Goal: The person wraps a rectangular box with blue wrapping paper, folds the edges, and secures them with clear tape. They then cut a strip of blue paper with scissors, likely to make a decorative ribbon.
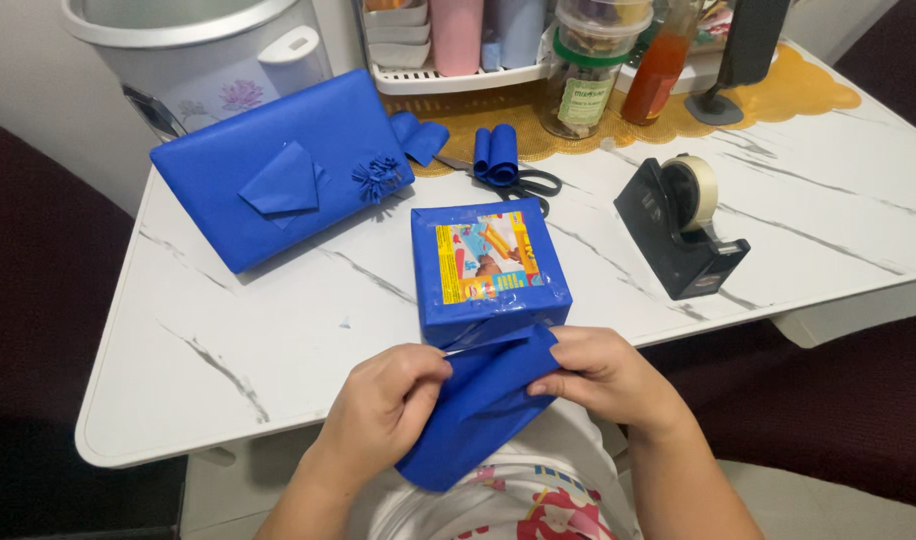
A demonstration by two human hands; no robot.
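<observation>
Both hands work a sheet of blue wrapping paper (478,405) at the near edge of the white marble-patterned table (228,340). The left hand (388,400) pinches the paper's left side between thumb and fingers, and the right hand (598,375) pinches its right side, fingers pressed together over a fold. The sheet hangs from the table edge down toward the person's lap.

Just beyond the hands, touching the paper's upper edge, sits a small blue-wrapped box (488,265) with a colourful printed panel showing on top. To the far left lies a larger parcel wrapped in blue paper (278,165), bearing a folded triangle and a small frilled paper flower. A rolled strip of blue paper (497,155) rests over a pair of black-handled scissors (533,185) at the far middle. To the right stands a black tape dispenser (678,225) with a roll of tape. Jars, bottles and a white rack crowd the far edge.
</observation>
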